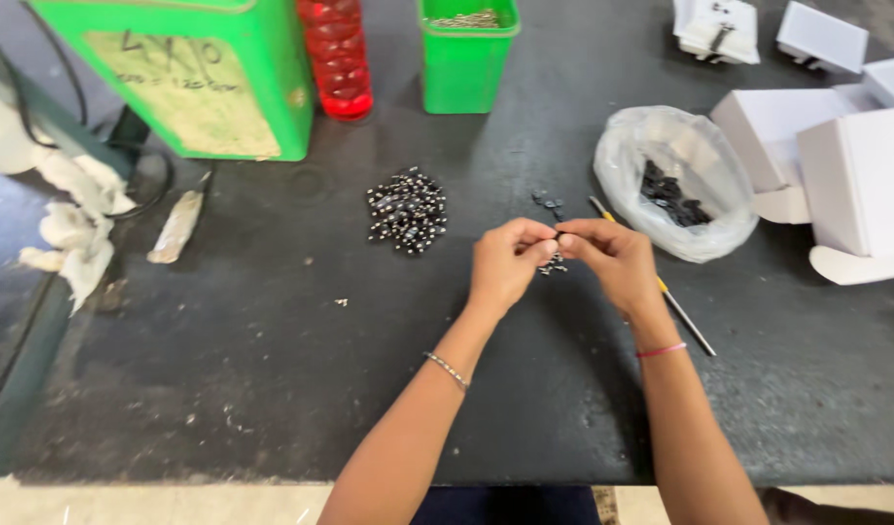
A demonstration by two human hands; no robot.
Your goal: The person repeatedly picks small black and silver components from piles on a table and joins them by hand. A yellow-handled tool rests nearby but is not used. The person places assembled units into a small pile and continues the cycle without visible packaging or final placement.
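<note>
On the black bench (272, 369), my left hand (505, 264) and right hand (610, 258) together pinched a tiny dark part (556, 236); the finished pile (407, 210) lay up-left, nearer my left.

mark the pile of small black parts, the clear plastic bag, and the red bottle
pile of small black parts (407, 210), head view, middle of the heap.
clear plastic bag (630, 151), head view, left wall of the bag.
red bottle (337, 58), head view, ribbed body.

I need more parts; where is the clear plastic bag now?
In the head view, the clear plastic bag lies right of the right hand, beside the white boxes.
</note>
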